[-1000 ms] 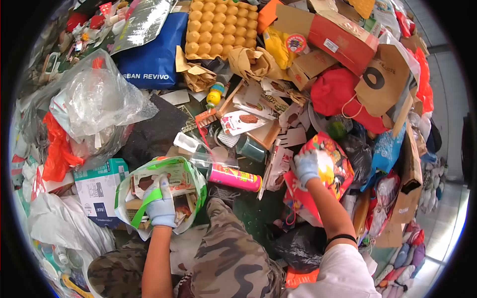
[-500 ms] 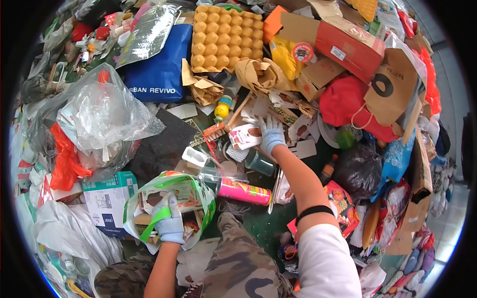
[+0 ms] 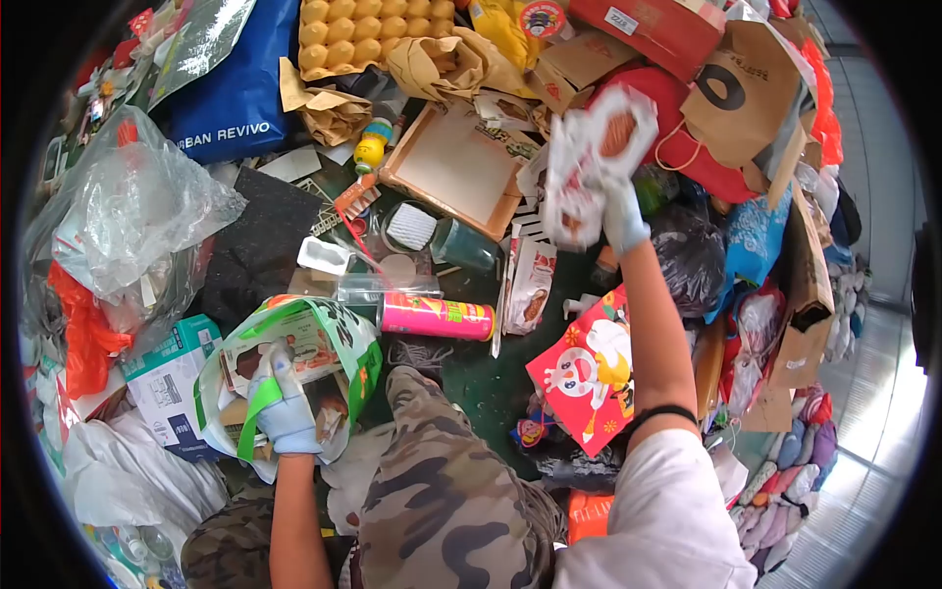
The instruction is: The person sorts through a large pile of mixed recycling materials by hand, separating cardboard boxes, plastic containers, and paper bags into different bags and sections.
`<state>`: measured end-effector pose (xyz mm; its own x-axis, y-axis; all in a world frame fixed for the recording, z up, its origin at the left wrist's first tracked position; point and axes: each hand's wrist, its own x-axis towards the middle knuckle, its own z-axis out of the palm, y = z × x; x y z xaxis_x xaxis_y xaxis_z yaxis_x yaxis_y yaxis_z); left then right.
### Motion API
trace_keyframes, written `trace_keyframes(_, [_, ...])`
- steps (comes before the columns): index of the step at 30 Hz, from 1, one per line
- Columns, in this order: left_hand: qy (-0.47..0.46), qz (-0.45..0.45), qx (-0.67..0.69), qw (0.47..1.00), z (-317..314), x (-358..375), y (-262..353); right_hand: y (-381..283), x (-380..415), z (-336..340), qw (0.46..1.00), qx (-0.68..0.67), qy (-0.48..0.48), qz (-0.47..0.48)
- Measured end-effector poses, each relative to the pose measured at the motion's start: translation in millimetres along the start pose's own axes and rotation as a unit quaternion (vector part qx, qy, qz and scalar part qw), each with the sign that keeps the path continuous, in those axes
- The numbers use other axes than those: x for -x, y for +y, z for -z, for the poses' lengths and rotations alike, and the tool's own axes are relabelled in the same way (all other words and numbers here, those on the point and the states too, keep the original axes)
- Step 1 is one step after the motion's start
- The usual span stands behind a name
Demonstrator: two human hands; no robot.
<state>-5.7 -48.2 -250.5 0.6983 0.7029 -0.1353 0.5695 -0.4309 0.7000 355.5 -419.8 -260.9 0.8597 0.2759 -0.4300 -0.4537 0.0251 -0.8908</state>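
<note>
My left hand (image 3: 285, 404), in a pale glove, is closed around the green handle of a white and green shopping bag (image 3: 363, 358). Flattened printed cartons and other scraps show inside that bag. At the right, my gloved right hand (image 3: 622, 218) grips white printed packaging (image 3: 579, 182) with brown pictures, raised above the pile and smeared by motion. Below it lies a red card (image 3: 586, 373) with a cartoon snowman. Left of that hand is a shallow tray (image 3: 459, 169) with a brown rim. A pink can (image 3: 438, 316) lies on its side between my hands.
Mixed waste surrounds me. A clear plastic bag (image 3: 132, 211) bulges at the left, beside a blue bag (image 3: 221, 98). An egg tray (image 3: 373, 34) and a red box (image 3: 648, 29) lie at the far side. A black bag (image 3: 687, 260) sits at the right.
My right hand has lifted the white printed packaging off the pile and carried it right, uncovering the brown-rimmed tray. The view has shifted. My left hand still grips the bag's handle.
</note>
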Motion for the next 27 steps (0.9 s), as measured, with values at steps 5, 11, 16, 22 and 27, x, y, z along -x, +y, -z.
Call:
trace_keyframes(5, [-0.004,0.003,-0.032,0.999,1.9,0.7,7.3,172.6,93.0,65.4,0.961,-0.13,0.141,-0.202])
trace_keyframes(11, [0.043,-0.007,-0.003,0.999,-3.3,4.2,-1.9,160.4,92.3,-25.7,0.847,0.253,0.387,-0.262])
trace_keyframes(16, [-0.014,-0.019,-0.032,0.999,2.9,2.0,4.0,200.0,76.0,28.3,0.949,0.015,0.224,-0.222])
trace_keyframes(22, [0.014,-0.02,-0.024,0.999,0.9,1.9,12.1,161.9,117.6,14.9,0.951,-0.216,0.027,-0.221])
trace_keyframes(27, [0.029,-0.029,-0.009,0.999,0.7,1.8,9.6,183.2,95.8,-45.6,0.972,-0.052,0.072,-0.217])
